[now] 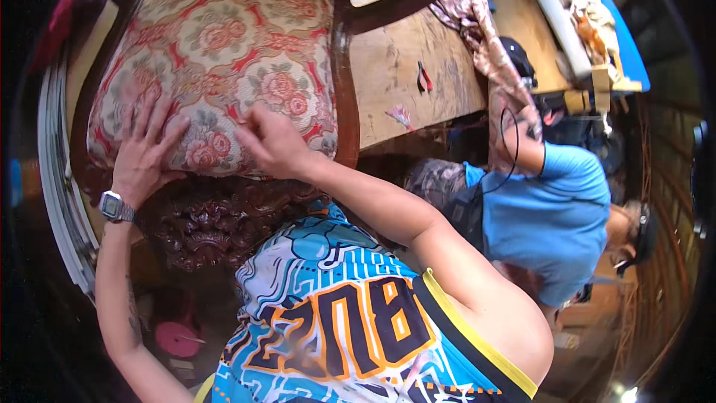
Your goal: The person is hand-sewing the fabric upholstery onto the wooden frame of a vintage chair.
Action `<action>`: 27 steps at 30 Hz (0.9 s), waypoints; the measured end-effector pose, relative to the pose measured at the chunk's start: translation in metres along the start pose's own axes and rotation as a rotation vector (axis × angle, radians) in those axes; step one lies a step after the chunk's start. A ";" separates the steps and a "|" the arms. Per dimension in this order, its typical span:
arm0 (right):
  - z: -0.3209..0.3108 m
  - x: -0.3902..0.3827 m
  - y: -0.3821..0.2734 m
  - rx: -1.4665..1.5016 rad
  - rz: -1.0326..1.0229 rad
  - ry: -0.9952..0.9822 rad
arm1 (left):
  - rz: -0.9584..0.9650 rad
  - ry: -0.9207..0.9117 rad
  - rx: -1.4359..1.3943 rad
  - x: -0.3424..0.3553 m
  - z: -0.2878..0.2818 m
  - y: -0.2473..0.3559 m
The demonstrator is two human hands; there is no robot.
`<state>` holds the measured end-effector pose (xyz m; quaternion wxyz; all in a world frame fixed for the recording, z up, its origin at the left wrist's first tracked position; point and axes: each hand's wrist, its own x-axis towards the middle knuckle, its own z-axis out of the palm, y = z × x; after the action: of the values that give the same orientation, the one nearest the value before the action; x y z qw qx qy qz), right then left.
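- One wooden worktop (406, 48) spreads across my feed.
- Near it, a co-worker (544, 213) in a blue shirt.
- Dark wooden frame (345, 75) around floral upholstery (216, 33), which lies directly under both grips.
- My left grip (148, 145): fingers apart, flat on the fabric.
- My right grip (277, 143): curled at the upholstery; I cannot tell whether it pinches anything.
- Red-and-black pliers (424, 80) on the worktop.
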<state>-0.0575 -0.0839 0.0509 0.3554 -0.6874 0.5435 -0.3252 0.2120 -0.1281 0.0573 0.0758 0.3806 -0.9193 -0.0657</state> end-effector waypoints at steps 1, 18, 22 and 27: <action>0.003 -0.004 0.004 0.004 0.005 0.027 | 0.039 0.039 0.027 -0.003 0.016 -0.003; 0.064 0.006 0.011 -0.457 -0.668 0.008 | 0.369 0.432 0.116 -0.060 0.043 -0.036; 0.049 0.006 0.004 -0.546 -0.676 -0.039 | 0.397 0.450 0.135 -0.051 0.057 -0.035; 0.046 0.005 0.005 -0.625 -0.672 -0.078 | 0.403 0.436 0.194 -0.053 0.053 -0.033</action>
<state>-0.0204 -0.0830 0.0224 0.0259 -0.9114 0.3488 -0.2168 0.2618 -0.1104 -0.0050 0.2460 0.2014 -0.9402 0.1220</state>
